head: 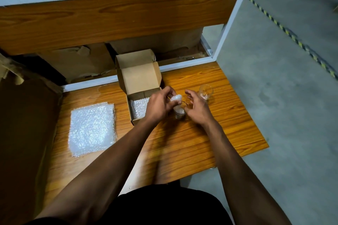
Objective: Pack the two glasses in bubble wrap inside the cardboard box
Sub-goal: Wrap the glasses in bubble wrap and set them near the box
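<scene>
Nearest the camera, a dark garment fills the bottom edge, and two bare forearms reach forward from it over a wooden table (210, 140) with orange-brown grain. The left hand (159, 104) has its fingers pressed together on a crumpled wad of bubble wrap (176, 99), whose lower end goes down into a clear glass (180, 113) standing upright on the table directly below that pinch. The right hand (196, 105) is just right of the glass, fingers spread and curved toward it; whether it touches the glass cannot be told. Well to the left of the grip and a little nearer the camera, a flat sheet of bubble wrap (92, 129) lies on the table. Just left of the grip, partly hidden behind the left hand, sits the open cardboard box (139, 78), its lid standing up at the far side and a bubble wrap lining (140, 107) covering its floor. Beyond the right hand and slightly right of the grip, the second glass (205, 91) stands upright and apart from the first. Farther back, a white-framed shelf unit (232, 18) with wooden boards rises behind the table, with torn cardboard (76, 62) stacked under it. To the right the grey concrete floor (285, 97) carries a yellow-and-black striped line (292, 36).
</scene>
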Demonstrator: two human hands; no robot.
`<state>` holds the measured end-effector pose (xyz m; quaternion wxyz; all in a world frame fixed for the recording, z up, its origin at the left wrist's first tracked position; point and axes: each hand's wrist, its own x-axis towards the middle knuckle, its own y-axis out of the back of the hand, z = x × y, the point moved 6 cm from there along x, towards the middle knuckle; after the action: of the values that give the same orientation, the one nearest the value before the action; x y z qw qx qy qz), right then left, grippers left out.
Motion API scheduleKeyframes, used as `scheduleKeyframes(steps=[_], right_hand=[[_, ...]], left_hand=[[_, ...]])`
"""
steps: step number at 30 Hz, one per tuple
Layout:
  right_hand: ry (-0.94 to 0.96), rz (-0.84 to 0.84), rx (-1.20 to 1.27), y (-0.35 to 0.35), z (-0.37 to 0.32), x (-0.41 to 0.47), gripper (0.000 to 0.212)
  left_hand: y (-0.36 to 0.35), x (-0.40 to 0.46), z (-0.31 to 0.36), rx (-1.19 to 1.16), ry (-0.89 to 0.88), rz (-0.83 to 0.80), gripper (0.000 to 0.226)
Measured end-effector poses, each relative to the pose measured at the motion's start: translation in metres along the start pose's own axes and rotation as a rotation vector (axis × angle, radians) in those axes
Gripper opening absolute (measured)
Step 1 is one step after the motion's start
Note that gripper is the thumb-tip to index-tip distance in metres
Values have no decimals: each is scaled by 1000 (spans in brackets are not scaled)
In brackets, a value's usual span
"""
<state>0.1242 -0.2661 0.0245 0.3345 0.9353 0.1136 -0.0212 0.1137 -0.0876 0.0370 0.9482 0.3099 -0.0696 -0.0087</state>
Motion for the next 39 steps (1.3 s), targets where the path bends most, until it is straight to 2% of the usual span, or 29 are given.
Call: scheduleKeyframes(steps=[3, 5, 11, 16, 20, 24, 34, 37, 39], right_hand=[[-23, -124, -132, -16, 11, -8, 105], [-22, -146, -184, -24, 17, -9, 110], [56, -86, -344, -34, 26, -8, 86], [109, -28, -362, -31, 23, -5, 79], [153, -7, -391, -28, 25, -4, 79], [180, 23, -431, -24, 30, -6, 77], [185, 35, -428, -25, 30, -7, 72], [173, 38, -422, -25, 32, -7, 76], [165, 34, -414, -25, 32, -6, 80]], left_hand=[[-8, -5, 4, 194, -95, 5, 27], [-13, -6, 8, 280, -173, -12, 24], [-28, -2, 4, 436, -235, -50, 22], [-37, -1, 8, 519, -250, -102, 29], [-44, -3, 14, 632, -320, -113, 23], [-47, -17, 15, 754, -424, -143, 38], [-51, -25, 9, 798, -239, -269, 56], [-47, -22, 12, 814, -267, -316, 55], [-44, -26, 13, 846, -329, -290, 53]])
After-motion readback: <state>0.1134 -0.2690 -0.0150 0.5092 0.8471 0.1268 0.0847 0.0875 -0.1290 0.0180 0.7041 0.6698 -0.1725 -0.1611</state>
